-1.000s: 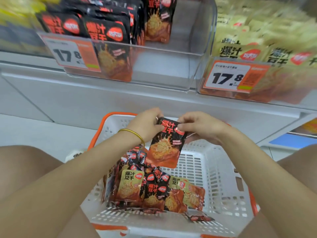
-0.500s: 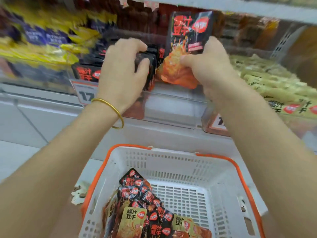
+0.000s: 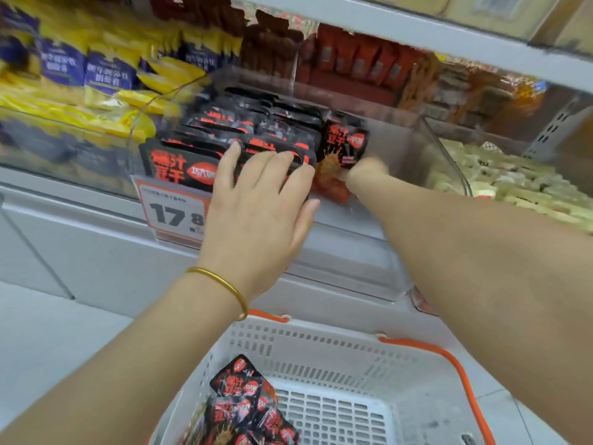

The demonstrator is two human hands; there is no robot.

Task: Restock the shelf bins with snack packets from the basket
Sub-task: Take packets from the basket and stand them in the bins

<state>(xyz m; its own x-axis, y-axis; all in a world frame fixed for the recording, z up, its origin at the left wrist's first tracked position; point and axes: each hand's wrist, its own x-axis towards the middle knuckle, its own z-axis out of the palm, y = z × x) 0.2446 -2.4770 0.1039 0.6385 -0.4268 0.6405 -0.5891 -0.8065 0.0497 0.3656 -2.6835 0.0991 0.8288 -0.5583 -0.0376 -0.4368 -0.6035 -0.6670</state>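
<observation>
Snack packets (image 3: 231, 133), black and red, stood in rows in the clear shelf bin (image 3: 426, 146), filling its left part, with a white orange-rimmed basket (image 3: 359, 358) below holding more black packets (image 3: 239, 399) in its left corner. Left hand (image 3: 256, 200), with a gold bangle (image 3: 224, 284) on its wrist, pressed spread, nearly straight fingers against the front packets. Right hand (image 3: 362, 173) pinched one packet (image 3: 341, 149) upright just right of the rows, inside the bin. A "17.8" price tag (image 3: 173, 210) sat on the bin front
</observation>
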